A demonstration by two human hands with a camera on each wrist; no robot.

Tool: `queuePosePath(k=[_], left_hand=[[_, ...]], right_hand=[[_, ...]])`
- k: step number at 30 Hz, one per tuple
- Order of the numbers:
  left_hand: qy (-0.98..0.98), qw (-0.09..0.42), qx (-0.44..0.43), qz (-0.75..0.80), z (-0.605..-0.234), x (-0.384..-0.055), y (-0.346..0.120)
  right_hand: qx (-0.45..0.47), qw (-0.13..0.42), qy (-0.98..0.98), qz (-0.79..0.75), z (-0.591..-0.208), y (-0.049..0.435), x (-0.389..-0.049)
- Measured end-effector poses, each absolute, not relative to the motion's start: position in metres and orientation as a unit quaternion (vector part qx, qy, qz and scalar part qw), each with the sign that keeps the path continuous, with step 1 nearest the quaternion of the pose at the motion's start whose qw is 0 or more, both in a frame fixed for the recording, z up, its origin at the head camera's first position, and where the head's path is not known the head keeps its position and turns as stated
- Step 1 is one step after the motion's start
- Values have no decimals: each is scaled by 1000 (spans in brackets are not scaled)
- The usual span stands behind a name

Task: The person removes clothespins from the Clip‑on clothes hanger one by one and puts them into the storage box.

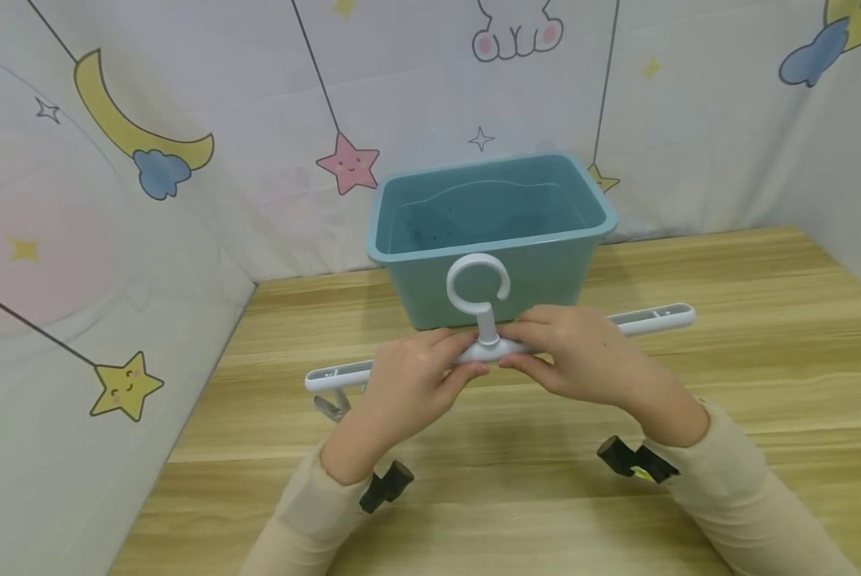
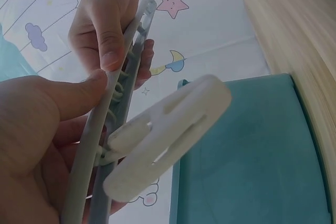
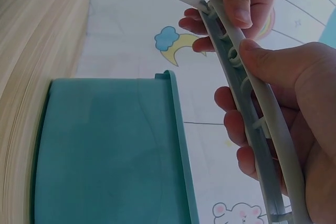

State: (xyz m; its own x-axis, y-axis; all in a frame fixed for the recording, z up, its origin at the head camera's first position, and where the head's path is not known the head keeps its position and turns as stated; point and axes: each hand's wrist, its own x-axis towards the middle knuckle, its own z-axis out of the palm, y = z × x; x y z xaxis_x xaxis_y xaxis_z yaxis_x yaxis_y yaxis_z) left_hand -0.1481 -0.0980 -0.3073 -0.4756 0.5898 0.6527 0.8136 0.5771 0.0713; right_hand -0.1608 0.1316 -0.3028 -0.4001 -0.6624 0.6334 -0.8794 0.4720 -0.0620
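Note:
A white plastic clip hanger [image 1: 488, 350] is held level in front of me, its round hook upright. My left hand [image 1: 412, 380] grips the bar just left of the hook, thumb on the near side. On the other side of the hook, my right hand [image 1: 585, 352] pinches the bar in the same way, the two thumbs close together. A clip [image 1: 327, 406] hangs under the bar's left end; the left wrist view shows this clip [image 2: 168, 135] large and near the camera. In the right wrist view the fingers [image 3: 234, 127] curl round the hollow, ribbed bar.
Behind the hanger, a teal plastic bin [image 1: 546, 276] stands on the wood-grain table [image 1: 747, 336], against a white curtain [image 1: 258, 160] printed with stars and moons. Another stretch of curtain borders the table's left side. Dark wrist mounts [image 1: 387, 486] sit at both sleeves.

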Motion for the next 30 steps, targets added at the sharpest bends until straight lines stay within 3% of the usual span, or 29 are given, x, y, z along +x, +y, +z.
queuePosePath(k=[20, 30], left_hand=[[-806, 362, -351, -309, -283, -152, -134], [-797, 352, -278, -403, -273, -155, -152]], right_hand=[[438, 331, -814, 187, -284, 158, -160], [417, 357, -815, 186, -275, 177, -162]])
